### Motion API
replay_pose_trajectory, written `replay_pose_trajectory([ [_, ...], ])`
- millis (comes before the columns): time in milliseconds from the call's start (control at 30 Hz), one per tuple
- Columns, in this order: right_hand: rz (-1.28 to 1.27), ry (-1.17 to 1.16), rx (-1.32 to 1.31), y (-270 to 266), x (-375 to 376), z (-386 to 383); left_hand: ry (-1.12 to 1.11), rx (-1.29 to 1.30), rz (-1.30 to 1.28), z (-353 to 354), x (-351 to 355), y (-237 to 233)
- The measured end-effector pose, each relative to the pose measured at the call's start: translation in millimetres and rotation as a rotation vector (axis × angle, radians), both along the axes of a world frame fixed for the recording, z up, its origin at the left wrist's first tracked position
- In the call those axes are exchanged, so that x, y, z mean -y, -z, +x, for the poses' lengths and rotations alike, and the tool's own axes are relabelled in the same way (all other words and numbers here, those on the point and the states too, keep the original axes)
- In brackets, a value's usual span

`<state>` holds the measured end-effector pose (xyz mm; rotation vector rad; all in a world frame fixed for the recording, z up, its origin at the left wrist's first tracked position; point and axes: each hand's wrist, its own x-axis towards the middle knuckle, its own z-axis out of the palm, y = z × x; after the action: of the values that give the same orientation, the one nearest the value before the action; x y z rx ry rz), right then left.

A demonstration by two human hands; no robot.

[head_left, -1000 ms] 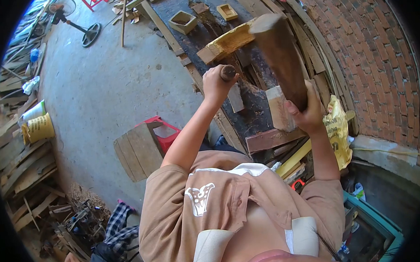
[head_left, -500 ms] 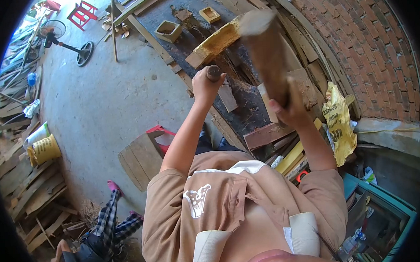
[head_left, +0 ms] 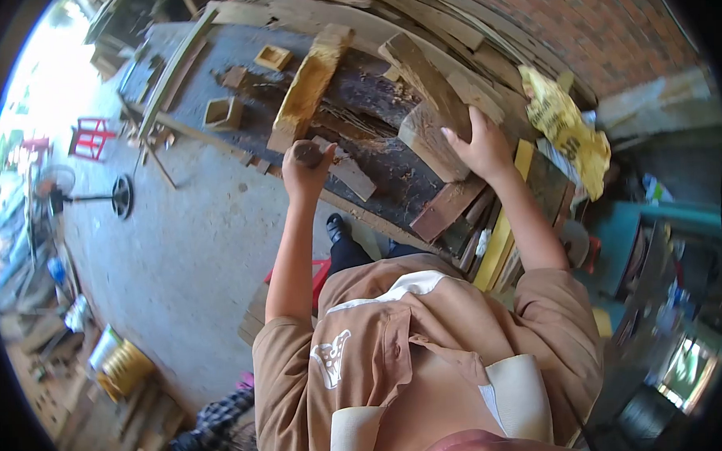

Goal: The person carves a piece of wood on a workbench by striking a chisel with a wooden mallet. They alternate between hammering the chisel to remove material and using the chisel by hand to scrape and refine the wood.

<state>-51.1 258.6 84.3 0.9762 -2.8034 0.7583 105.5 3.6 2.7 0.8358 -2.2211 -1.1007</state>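
My left hand [head_left: 304, 173] is closed around a round, dark wooden handle [head_left: 308, 154], seen end-on. It is beside the near end of a long yellowish wood piece [head_left: 307, 87] with a hollowed face, lying on the dark workbench [head_left: 387, 180]. What the handle leads to is hidden. On the right, my right hand [head_left: 484, 146] grips the near end of a thick wooden mallet [head_left: 427, 73], its broad end pointing up and left over the bench. A squared wood block [head_left: 434, 142] stands just left of that hand.
Two small hollowed wooden boxes [head_left: 223, 113] [head_left: 273, 58] lie on the bench. A yellow sack [head_left: 562, 128] is at the right. Floor things include a fan [head_left: 122, 196], a red stool [head_left: 91, 139] and a yellow bucket [head_left: 124, 369]. Another person [head_left: 217, 433] is at lower left.
The view has turned, with the bench now further left. The mallet, blurred and raised before, is now sharper and lower over the bench. Both hands keep their grips.
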Motion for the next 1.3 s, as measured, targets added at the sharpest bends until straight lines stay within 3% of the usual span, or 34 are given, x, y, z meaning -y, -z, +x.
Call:
replay_pose_trajectory([
  [100,0.245,0.134,0.034,29.5,-17.4,-17.4,0.171,-0.012,-0.044,0.9,16.4,2.6],
  [167,0.273,0.201,-0.029,37.2,-23.1,-13.4,0.248,-0.01,-0.057,1.0,30.5,13.7],
  [333,0.327,0.343,0.035,42.3,-13.1,4.5,0.568,-0.006,0.217,0.2,50.7,1.0],
  [400,0.288,0.41,-0.235,47.2,-5.3,11.7,0.69,0.017,0.357,0.0,58.2,5.9],
  [433,0.291,0.445,-0.23,40.2,6.1,20.0,0.741,0.052,0.381,-0.5,60.3,-0.3],
  [500,0.125,0.416,-0.074,28.2,36.9,43.1,0.805,0.06,0.436,-2.8,62.9,2.6],
  [567,0.009,0.314,-0.009,57.2,64.8,77.2,0.846,0.039,0.468,-5.2,63.1,5.5],
  [700,0.239,0.254,0.33,127.9,125.8,145.2,0.804,-0.041,0.606,-7.4,58.1,16.7],
  [867,0.319,0.432,0.263,189.3,148.7,172.9,0.87,-0.051,0.555,-19.6,57.8,8.5],
  [1000,0.322,0.589,0.397,167.8,130.7,179.7,0.943,-0.033,0.57,-37.7,43.1,2.6],
  [1167,0.289,0.869,0.251,172.9,107.2,191.4,1.185,-0.077,0.674,-53.2,14.3,21.3],
  [1300,0.346,0.872,0.418,178.8,113.5,196.0,1.329,-0.095,0.661,-60.1,2.4,26.2],
])
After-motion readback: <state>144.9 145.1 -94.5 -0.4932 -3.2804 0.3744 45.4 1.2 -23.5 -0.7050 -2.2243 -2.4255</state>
